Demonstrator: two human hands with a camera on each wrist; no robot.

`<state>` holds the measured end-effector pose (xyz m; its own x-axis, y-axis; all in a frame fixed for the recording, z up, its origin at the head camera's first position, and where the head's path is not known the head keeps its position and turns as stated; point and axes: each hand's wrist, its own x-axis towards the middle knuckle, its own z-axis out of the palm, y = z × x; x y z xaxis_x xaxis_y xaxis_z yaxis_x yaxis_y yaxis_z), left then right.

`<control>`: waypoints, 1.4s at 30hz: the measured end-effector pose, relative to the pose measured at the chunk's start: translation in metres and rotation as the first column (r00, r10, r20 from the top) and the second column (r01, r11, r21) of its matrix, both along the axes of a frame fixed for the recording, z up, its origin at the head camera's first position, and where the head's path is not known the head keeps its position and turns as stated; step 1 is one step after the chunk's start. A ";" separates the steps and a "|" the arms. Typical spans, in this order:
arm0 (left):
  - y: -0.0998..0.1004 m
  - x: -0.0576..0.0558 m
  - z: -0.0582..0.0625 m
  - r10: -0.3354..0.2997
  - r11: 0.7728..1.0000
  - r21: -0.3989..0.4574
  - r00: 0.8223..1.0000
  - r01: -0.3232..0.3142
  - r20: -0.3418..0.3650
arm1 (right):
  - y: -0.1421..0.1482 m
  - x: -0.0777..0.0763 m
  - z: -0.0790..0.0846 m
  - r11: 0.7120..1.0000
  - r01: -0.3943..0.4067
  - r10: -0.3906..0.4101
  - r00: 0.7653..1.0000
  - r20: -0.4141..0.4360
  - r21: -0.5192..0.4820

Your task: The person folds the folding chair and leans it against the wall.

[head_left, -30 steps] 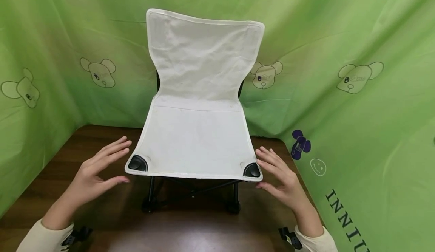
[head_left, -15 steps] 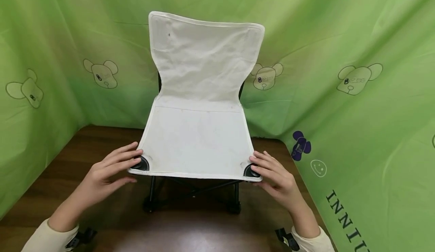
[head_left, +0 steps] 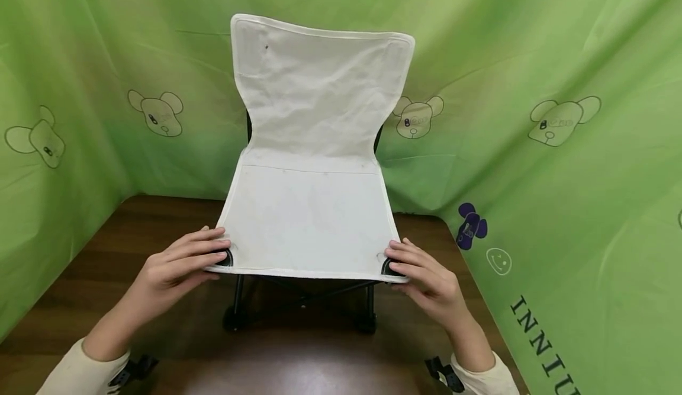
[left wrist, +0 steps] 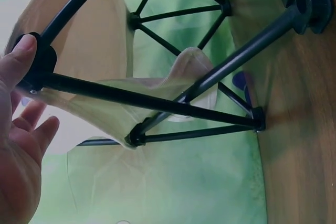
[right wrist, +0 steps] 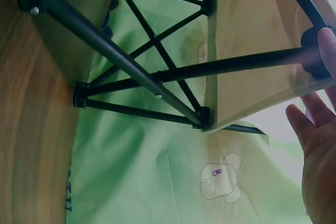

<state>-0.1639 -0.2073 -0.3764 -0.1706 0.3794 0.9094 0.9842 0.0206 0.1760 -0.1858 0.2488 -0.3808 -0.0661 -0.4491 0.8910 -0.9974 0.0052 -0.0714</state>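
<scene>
A white canvas folding chair (head_left: pixel 309 217) stands unfolded on the wooden tabletop, its backrest away from me. My left hand (head_left: pixel 170 273) holds the seat's front left corner, fingers on top and thumb beneath. At the front right corner, my right hand (head_left: pixel 431 279) grips in the same way. The fingers partly cover the black corner patches. From below, the left wrist view shows my left thumb (left wrist: pixel 21 56) against a black plastic corner joint (left wrist: pixel 44 64). In the right wrist view my right thumb (right wrist: pixel 327 51) lies at the matching joint (right wrist: pixel 311 56).
Crossed black metal tubes (right wrist: pixel 157 72) form the frame under the seat, with plastic feet on the brown tabletop (head_left: pixel 314 365). Green printed curtains (head_left: pixel 565 205) hang close behind the chair and along both sides. A black strap sits at each cuff.
Both hands have moved inward from beside the seat and taken hold of its front corners. The chair stays in place.
</scene>
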 end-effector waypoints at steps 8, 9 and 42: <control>0.002 0.001 0.006 0.032 0.999 -0.035 0.998 -0.034 -0.062 | -0.008 0.004 0.002 1.000 -0.016 0.015 0.999 -0.035 -0.013; 0.002 0.001 0.007 0.048 0.998 -0.042 0.996 -0.051 -0.077 | -0.008 0.004 0.002 1.000 -0.015 0.014 0.999 -0.041 -0.014; 0.015 0.002 0.006 0.133 0.991 0.034 0.983 -0.129 -0.126 | -0.019 0.009 0.008 0.994 -0.021 0.019 1.000 -0.023 -0.106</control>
